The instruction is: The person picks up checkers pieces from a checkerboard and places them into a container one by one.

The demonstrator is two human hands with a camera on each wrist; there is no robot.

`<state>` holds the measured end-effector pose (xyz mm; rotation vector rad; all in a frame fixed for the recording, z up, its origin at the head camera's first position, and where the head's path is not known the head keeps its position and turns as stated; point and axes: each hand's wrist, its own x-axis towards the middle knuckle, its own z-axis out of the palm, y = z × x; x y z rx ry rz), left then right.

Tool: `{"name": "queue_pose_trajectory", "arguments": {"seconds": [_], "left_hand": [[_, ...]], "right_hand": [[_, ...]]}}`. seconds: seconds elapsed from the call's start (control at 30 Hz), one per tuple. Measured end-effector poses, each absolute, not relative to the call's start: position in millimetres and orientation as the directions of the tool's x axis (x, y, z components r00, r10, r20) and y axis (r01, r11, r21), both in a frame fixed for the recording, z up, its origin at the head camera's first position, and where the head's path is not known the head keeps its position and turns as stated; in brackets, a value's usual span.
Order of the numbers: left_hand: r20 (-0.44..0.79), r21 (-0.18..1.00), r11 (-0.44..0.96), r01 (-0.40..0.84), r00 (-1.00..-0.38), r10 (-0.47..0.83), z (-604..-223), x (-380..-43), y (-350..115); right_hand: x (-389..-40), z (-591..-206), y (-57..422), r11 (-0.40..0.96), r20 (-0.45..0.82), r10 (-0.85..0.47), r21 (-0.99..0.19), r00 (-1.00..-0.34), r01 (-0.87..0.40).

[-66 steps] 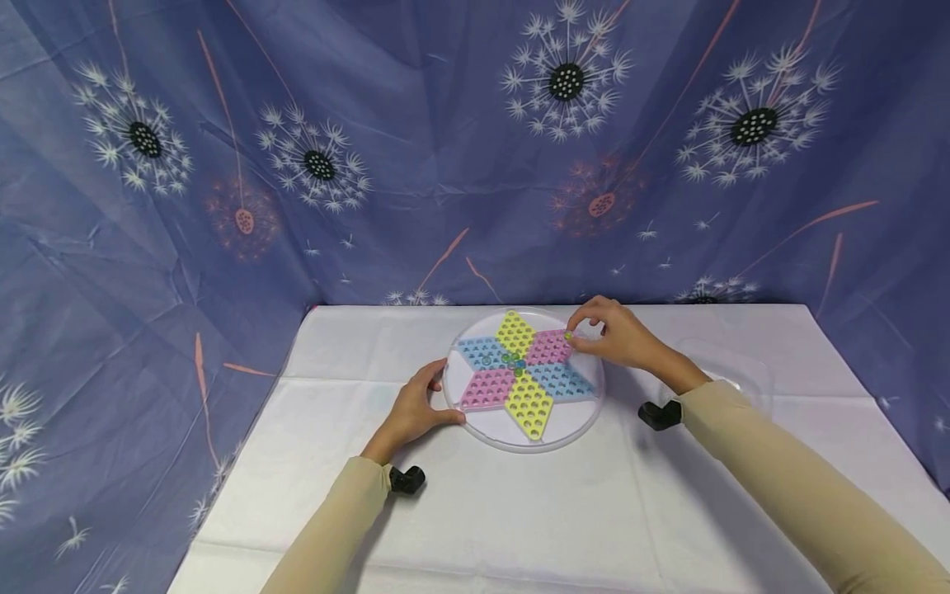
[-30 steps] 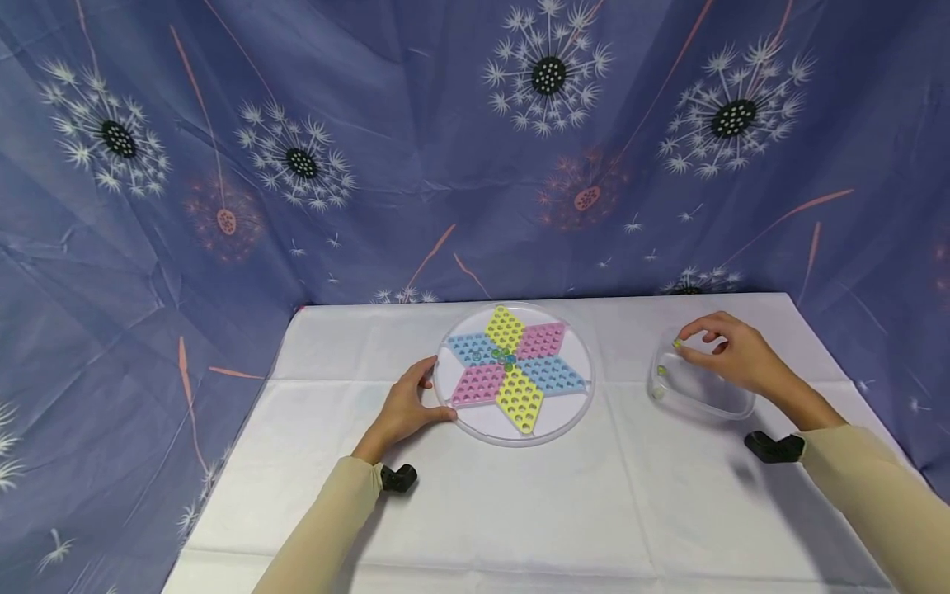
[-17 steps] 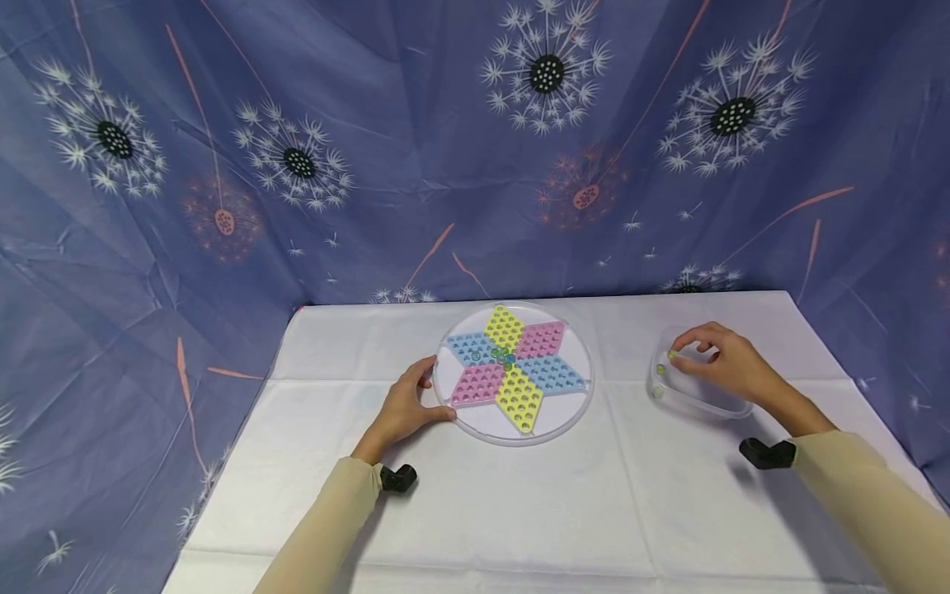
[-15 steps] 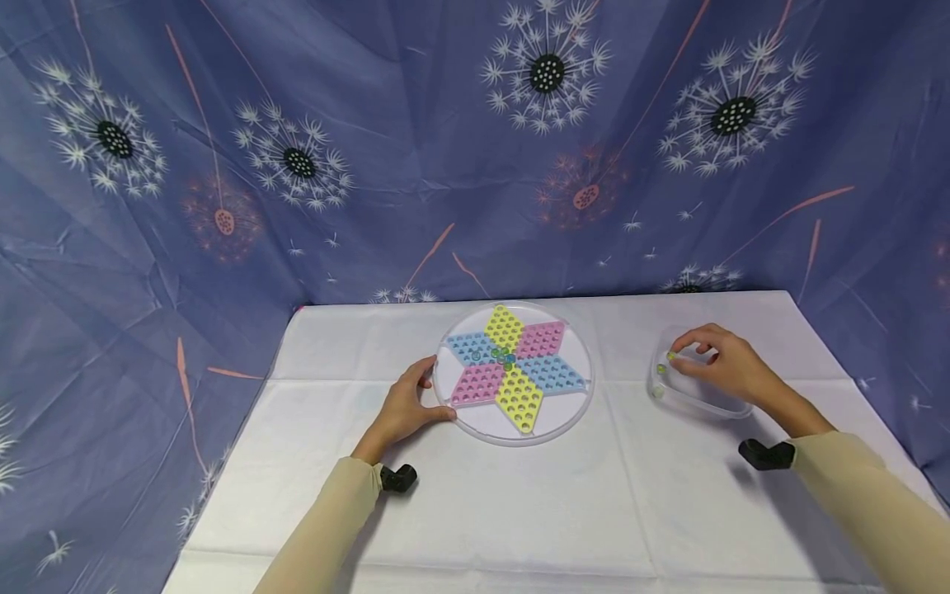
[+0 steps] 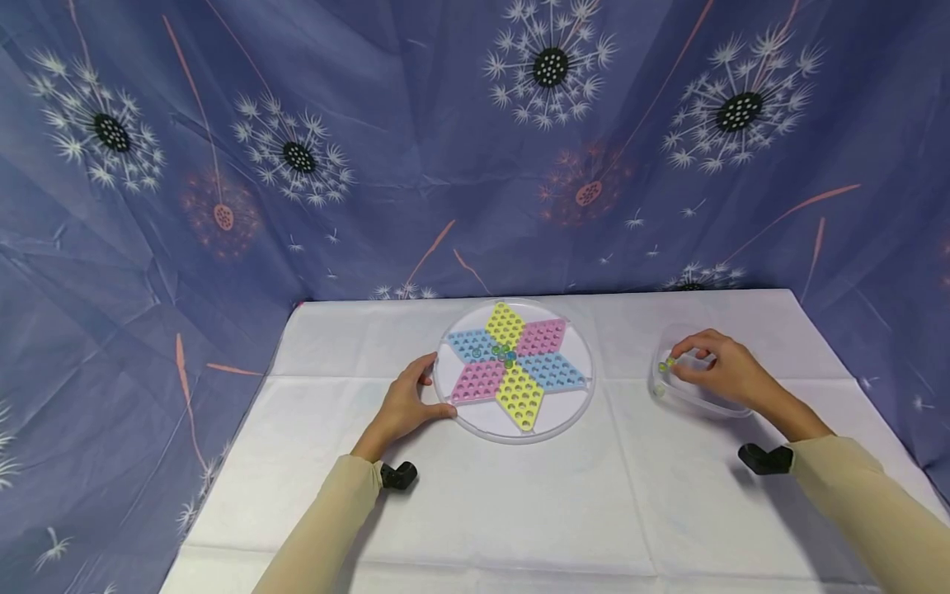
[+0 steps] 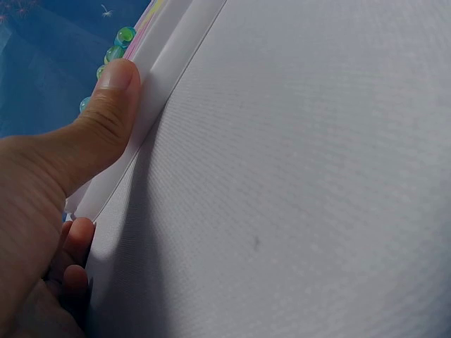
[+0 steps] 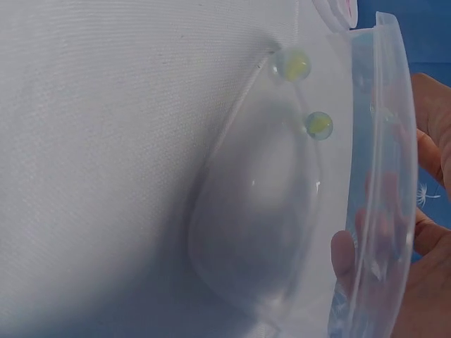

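Observation:
A round white Chinese checkers board [image 5: 564, 417] with a yellow, pink and blue star lies on the table in the head view. Several glass marbles [image 5: 509, 356] sit around its centre, one more on the left blue point. My left hand [image 5: 401, 411] grips the board's left edge, thumb [image 6: 116, 105] along the rim and fingers curled beside it. To the right, my right hand [image 5: 723, 371] reaches over a clear plastic tub [image 5: 705, 403], pinching a yellow-green marble [image 5: 671, 361] between thumb and index finger. Two loose marbles [image 7: 319, 126] lie at the tub's left end.
A white cloth [image 5: 549, 511] covers the table. Behind and to the left hangs a blue curtain [image 5: 416, 165] with dandelion prints. Black wrist cameras [image 5: 399, 476] stick out from both sleeves.
My right hand moved from above the board's right side to the tub, carrying the marble, then lowered it near the other marbles. My left hand stays on the board's edge.

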<state>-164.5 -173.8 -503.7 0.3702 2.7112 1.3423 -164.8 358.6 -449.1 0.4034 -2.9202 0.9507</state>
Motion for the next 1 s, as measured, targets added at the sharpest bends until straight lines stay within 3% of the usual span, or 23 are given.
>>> {"name": "queue_pose_trajectory", "arguments": {"seconds": [1.0], "left_hand": [[0.018,0.799,0.577,0.167,-0.967,0.254,-503.1,-163.6,-173.0]], "right_hand": [[-164.6,-450.4,355.5,0.778,0.154,-0.263,-0.550,-0.952,-0.304]]}}
